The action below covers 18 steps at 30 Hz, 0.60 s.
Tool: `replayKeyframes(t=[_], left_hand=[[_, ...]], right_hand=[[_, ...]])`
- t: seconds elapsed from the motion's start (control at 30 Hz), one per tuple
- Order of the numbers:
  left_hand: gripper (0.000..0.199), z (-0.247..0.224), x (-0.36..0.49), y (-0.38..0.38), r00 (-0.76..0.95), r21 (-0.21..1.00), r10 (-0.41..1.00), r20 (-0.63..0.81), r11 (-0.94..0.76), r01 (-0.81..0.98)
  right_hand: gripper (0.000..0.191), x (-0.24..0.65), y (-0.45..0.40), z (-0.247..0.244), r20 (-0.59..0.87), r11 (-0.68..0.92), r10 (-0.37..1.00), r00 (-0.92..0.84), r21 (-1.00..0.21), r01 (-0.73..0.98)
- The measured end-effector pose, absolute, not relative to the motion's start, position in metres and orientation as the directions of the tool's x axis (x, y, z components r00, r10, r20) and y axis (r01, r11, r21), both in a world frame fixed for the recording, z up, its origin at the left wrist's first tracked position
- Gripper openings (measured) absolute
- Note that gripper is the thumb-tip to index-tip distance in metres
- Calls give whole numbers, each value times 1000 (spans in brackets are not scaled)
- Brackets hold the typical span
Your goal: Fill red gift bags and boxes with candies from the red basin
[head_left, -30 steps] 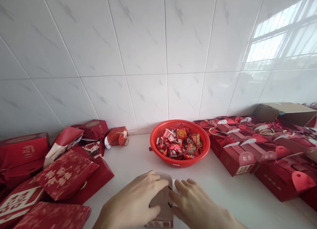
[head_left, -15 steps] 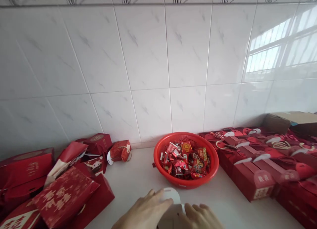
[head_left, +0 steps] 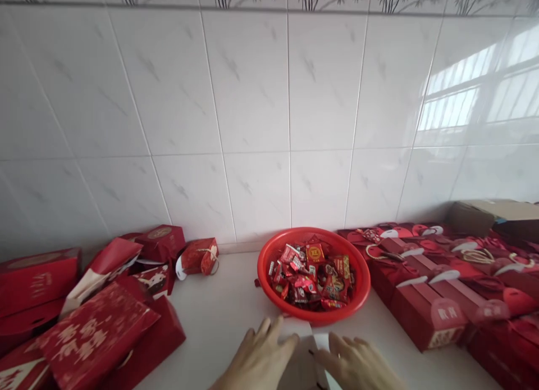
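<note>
At the bottom centre, an unfolded paper gift box (head_left: 301,356) faces me with its pale grey inside showing. My left hand (head_left: 263,356) grips its left side, the thumb over the inner face and the other fingers apart along the edge. On the opposite side my right hand (head_left: 357,364) has bent fingers on the box's white flap, the thumb close to a small dark slot or cord. The box's lower part is cut off by the frame. Just beyond it stands a red plastic basket (head_left: 263,275) of wrapped sweets (head_left: 309,272) in red packets.
Several folded red gift boxes (head_left: 99,336) lie heaped at the left, with a small red bag (head_left: 200,258) near them. Rows of assembled red boxes (head_left: 425,311) stand at the right, before a brown carton (head_left: 475,216). A tiled wall (head_left: 256,109) closes off the back.
The box's pale inside shows more now, and its rounded white flap is no longer upright in view. My left fingers have spread wider. Both hands sit slightly further right in the picture.
</note>
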<state>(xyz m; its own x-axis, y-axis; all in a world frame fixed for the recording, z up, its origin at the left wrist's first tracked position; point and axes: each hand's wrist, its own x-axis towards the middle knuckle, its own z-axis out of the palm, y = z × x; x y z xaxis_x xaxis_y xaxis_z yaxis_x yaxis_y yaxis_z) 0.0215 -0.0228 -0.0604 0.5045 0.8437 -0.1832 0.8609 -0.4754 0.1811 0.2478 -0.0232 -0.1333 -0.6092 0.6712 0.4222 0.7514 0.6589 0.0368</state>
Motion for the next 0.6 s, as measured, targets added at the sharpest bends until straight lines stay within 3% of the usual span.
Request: replayKeyframes(t=[0.1,0.27,0.47,0.6], left_hand=[[77,-38,19,-32,509,257,834,-211,-455,853],[51,-15,14,-31,593,345,799,-102,-531,774],[38,1,10,10,676,430,736,43,-624,652],[37,-4,24,58,651,417,755,80,-618,666]], right_hand=[[45,250,-41,-89,317,644,746,-586,-119,756],[28,259,-51,-33,142,527,846,-514,-370,765],[20,274,-29,-18,212,515,832,-513,-638,572],[24,278,-8,-13,315,519,827,-467,-746,417]])
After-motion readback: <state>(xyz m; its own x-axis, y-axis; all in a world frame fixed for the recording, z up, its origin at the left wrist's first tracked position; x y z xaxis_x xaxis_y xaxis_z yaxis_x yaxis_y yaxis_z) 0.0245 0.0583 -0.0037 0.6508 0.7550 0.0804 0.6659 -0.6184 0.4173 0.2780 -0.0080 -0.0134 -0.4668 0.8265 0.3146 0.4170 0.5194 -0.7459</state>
